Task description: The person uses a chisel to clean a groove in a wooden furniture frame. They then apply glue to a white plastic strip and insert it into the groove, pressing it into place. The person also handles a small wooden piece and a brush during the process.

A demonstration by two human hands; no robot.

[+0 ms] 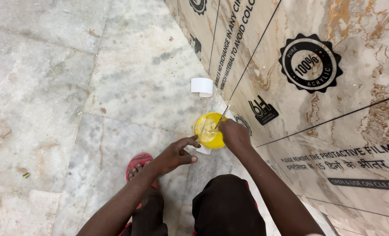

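Head view, looking straight down at a person crouched on a pale marble floor (pixel 115 78).

Yellow tub (pixel 210 130) sits on the floor just in front of the knees, right at the edge of a big marble-pattern panel (pixel 334 113) with protective film and printed seals on it. Tub holds a pale yellowish paste. A scrap of white paper (pixel 203 150) lies under the tub's near side.

Right hand (pixel 233 133) is over the tub's right rim, fingers curled tight together around a thin stick (pixel 223 116). Stick is tilted, upper end pointing away toward the panel, lower end down in the paste. Exact fingertip grip is hidden by the back of the hand.

Left hand (pixel 175 154) is just left of the tub, low over the floor. Index finger stretched out, tip touching the tub's near-left rim; thumb out below it, near the paper scrap. Other fingers folded in. It holds nothing; whether the thumb touches the paper, can't tell.

A curled white strip (pixel 202 86) lies on the floor beyond the tub, close to the panel edge, apart from the tub.

A red sandal (pixel 137 162) shows under the left forearm, toes visible. Dark shorts (pixel 227 207) at bottom centre. Small yellowish speck (pixel 26 175) on the floor far left, well apart from everything.
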